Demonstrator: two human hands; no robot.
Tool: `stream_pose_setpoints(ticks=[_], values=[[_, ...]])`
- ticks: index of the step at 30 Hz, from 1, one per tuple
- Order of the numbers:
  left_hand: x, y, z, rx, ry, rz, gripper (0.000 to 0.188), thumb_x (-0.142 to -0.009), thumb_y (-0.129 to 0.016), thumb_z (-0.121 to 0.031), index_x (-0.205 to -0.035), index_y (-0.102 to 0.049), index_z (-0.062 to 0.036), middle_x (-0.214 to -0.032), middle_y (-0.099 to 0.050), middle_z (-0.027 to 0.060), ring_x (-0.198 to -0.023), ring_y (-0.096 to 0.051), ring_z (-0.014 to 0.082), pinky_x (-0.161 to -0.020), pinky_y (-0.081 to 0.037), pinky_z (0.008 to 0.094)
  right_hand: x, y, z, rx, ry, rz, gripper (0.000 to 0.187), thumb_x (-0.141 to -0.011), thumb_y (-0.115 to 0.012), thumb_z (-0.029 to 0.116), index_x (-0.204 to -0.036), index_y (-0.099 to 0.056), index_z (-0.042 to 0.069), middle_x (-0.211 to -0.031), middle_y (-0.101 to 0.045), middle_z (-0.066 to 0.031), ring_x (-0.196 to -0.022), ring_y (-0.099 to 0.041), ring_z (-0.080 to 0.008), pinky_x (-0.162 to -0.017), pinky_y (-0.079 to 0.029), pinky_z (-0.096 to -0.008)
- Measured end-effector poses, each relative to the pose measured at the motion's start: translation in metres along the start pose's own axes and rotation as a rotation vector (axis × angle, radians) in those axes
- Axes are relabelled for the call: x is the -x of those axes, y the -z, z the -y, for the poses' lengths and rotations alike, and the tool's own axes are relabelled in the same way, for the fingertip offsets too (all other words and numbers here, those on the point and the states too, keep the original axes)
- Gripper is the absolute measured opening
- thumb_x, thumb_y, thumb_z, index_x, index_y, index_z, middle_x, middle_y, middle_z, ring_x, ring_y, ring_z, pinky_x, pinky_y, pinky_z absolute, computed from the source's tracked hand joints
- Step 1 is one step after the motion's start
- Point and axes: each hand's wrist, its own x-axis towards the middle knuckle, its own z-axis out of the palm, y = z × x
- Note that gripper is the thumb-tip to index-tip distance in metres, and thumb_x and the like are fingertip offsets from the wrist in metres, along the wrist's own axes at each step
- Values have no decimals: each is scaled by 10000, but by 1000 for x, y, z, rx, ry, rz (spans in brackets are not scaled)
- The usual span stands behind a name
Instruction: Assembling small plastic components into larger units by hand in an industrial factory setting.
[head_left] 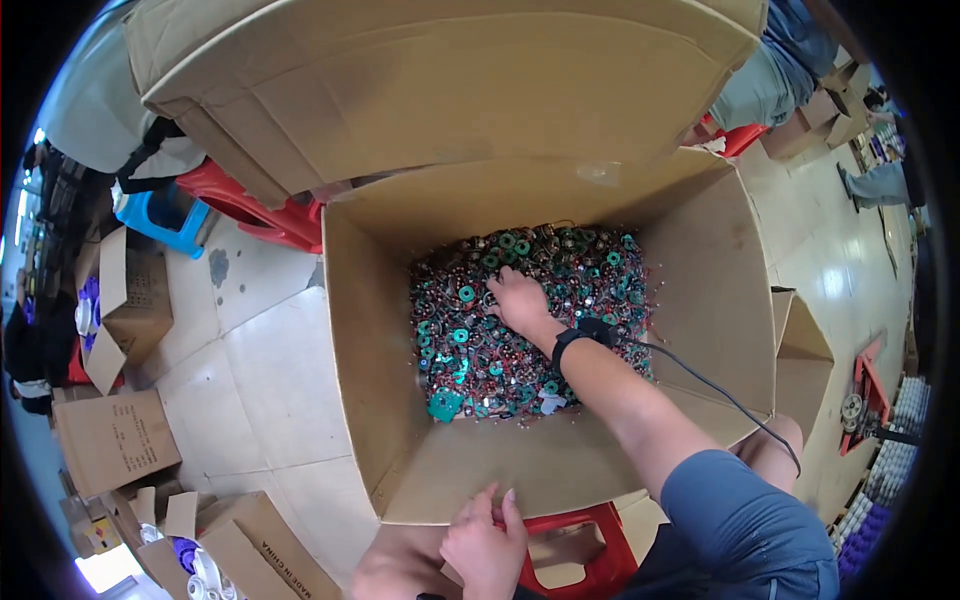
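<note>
A large open cardboard box point(535, 480) stands in front of me, its bottom covered by a heap of small electronic parts point(470, 340). Among them show green ring-shaped circuit boards, small metal pieces and red wires. My right hand point(521, 302) reaches down into the heap near its middle, fingers curled in among the parts; what they grip is hidden. Its wrist wears a black band with a dark cable point(705, 385). Outside the near wall of the box is my left hand point(487, 548), holding nothing, thumb and fingers apart close to the rim.
A raised cardboard flap point(450, 90) rises behind the box. Red stools point(600, 560) and a blue stool point(165, 225) stand around it. More cartons point(115, 440) are on the tiled floor at left, another open carton point(803, 350) at right. Other people sit beyond the flap.
</note>
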Motion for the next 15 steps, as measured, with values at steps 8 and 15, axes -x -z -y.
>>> stream_pose_setpoints(ticks=[8, 15], values=[[1, 4, 9, 93, -29, 3, 208, -876, -704, -257, -995, -731, -88, -692, -658, 33, -630, -663, 244, -565, -520, 392, 15, 7, -8, -101, 96, -100, 170, -797, -661, 157, -923, -625, 50, -908, -583, -133, -909, -631, -322, -773, -537, -443], [5, 1, 4, 132, -83, -51, 220, -860, -728, -241, -994, -723, -66, -703, -663, 68, -620, -654, 256, -597, -515, 389, 8, 4, -11, -154, -224, -65, 314, -834, -711, 231, -1097, -610, 93, -1087, -595, -138, -976, -635, -335, -787, -558, -451]])
